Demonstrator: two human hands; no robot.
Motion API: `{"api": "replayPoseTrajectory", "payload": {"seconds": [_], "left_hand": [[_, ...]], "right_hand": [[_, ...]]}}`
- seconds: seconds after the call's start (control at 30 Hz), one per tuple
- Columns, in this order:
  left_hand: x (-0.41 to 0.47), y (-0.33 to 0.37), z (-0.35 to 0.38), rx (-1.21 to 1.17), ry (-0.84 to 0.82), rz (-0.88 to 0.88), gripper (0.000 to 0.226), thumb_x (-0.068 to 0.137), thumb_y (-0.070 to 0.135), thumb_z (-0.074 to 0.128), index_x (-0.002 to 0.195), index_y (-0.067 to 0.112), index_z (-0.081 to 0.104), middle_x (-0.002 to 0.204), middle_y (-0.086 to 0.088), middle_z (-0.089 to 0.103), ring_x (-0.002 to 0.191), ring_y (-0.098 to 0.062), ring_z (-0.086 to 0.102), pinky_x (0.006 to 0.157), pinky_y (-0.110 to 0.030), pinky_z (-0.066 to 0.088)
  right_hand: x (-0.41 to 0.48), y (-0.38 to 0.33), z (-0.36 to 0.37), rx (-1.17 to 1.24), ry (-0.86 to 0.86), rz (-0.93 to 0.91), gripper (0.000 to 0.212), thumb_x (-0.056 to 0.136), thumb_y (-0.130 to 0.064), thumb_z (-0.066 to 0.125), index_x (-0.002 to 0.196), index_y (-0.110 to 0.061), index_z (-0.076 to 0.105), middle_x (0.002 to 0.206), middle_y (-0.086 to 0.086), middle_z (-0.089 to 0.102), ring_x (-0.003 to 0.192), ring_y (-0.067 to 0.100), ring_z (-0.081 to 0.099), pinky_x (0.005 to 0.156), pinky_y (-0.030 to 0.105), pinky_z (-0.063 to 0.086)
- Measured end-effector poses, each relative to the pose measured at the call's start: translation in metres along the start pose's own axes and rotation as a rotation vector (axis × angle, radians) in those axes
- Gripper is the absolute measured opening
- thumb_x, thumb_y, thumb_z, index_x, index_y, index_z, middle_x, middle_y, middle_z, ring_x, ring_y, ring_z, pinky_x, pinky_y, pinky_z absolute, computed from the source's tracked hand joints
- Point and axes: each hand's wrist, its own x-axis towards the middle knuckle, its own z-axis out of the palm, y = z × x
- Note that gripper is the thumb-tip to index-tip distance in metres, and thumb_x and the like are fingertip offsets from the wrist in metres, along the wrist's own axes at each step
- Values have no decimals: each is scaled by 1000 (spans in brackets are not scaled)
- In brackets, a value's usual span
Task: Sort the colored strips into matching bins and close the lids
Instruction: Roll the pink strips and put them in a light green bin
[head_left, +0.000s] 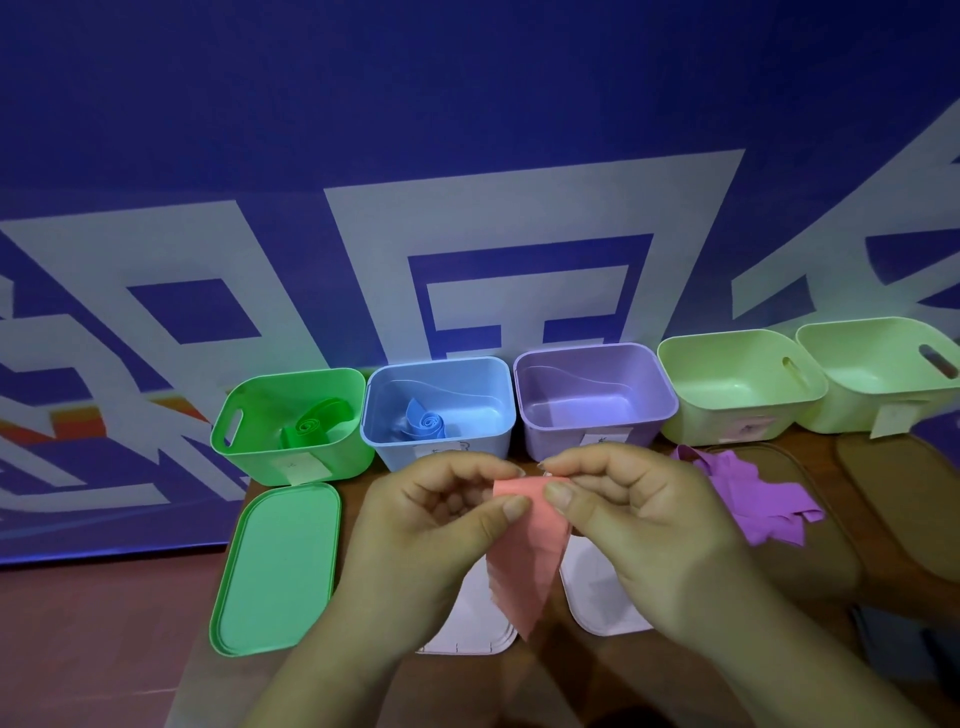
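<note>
I see the left hand and right hand pinching the pink strip by its top. Probably to roll it for binning.

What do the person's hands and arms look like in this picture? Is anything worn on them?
Both the left hand and the right hand are bare, with no gloves, rings or watch visible. No sleeve reaches into the frame on either arm. The fingernails look short and unpainted.
</note>
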Motion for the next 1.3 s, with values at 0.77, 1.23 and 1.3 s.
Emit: {"api": "replayPoseTrajectory", "payload": {"seconds": [0.77, 1.23, 1.3], "left_hand": [[3, 0, 14, 71, 158, 37, 33, 81, -7, 70, 99, 19, 75, 90, 8, 78, 82, -2, 72, 72, -10, 51], [1, -7, 15, 148, 97, 92, 32, 76, 15, 70, 107, 24, 73, 99, 9, 77, 93, -7, 71, 81, -15, 52], [1, -7, 15, 120, 102, 91, 30, 78, 9, 71, 104, 23, 73, 96, 8, 77, 88, -6, 71, 78, -14, 51]], "right_hand": [[3, 13, 8, -16, 120, -184, 30, 86, -5, 72, 101, -31, 74, 95, -10, 78, 92, 9, 74, 84, 23, 57], [4, 19, 4, -160, 186, -157, 18, 88, -29, 71, 103, -38, 75, 101, -20, 75, 99, 1, 69, 94, 35, 54], [4, 20, 5, -155, 186, -155, 19, 88, -30, 71, 105, -36, 75, 102, -19, 75, 100, 3, 69, 94, 38, 55]]}}
